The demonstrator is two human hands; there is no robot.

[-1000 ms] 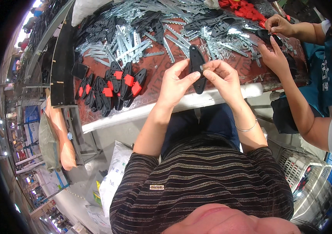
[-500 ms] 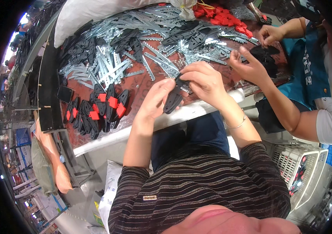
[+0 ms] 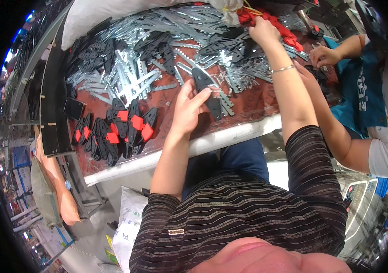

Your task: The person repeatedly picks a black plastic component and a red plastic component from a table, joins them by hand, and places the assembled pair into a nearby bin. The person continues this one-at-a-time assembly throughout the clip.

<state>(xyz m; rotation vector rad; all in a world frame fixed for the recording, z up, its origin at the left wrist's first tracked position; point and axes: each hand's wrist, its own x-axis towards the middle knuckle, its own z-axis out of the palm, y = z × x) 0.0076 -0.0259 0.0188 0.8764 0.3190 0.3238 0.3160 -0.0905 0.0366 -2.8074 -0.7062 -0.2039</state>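
Observation:
My left hand [image 3: 188,108] grips a flat black plastic piece [image 3: 206,93] over the reddish table [image 3: 248,107], fingers closed on its left edge. My right hand [image 3: 263,31] reaches far across the table into a heap of small red plastic parts [image 3: 276,22], fingers curled on them; whether it holds one I cannot tell. Between both hands lies a wide pile of silver toothed metal strips [image 3: 134,82] mixed with black pieces.
A row of assembled black pieces with red clips [image 3: 121,129] lies at the table's left front. A co-worker in a teal apron [image 3: 362,91] works at the right, hands [image 3: 323,57] on small parts. White sacks [image 3: 128,223] sit below the table edge [image 3: 212,143].
My right hand has left the black piece and stretched out to the red parts at the far side. My left hand now holds the black piece alone, lower on the table.

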